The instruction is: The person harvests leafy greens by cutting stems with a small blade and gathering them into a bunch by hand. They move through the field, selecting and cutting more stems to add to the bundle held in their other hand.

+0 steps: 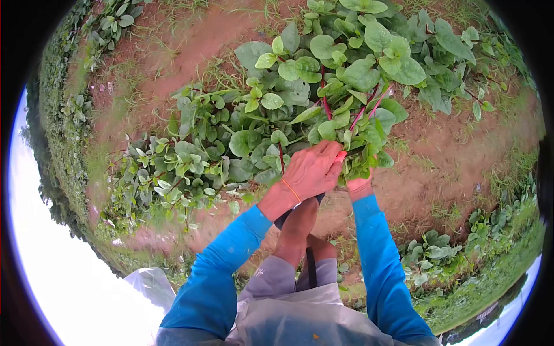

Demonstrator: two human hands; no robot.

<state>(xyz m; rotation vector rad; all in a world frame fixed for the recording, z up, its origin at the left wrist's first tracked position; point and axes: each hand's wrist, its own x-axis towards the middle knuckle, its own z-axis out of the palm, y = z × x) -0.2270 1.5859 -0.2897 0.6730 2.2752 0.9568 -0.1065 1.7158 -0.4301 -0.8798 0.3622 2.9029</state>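
Note:
My left hand (311,170) reaches in from the left, its fingers curled together against a bunch of leafy shoots. A small bright red piece (341,156) shows at its fingertips; I cannot make out what it is. My right hand (360,183) is closed around the lower end of the bunch of Malabar spinach shoots (363,158), whose leaves hide most of its fingers. Thick red stems (326,95) rise just beyond both hands, from a broad-leaved Malabar spinach plant (360,72). An orange thread (290,189) circles my left wrist.
More of the leafy row (196,153) spreads to the left. Reddish soil (450,167) with grass tufts lies on the right, and another planted row (430,256) runs at lower right. My bare knees (297,230) and a translucent plastic sheet (294,317) are close below my hands.

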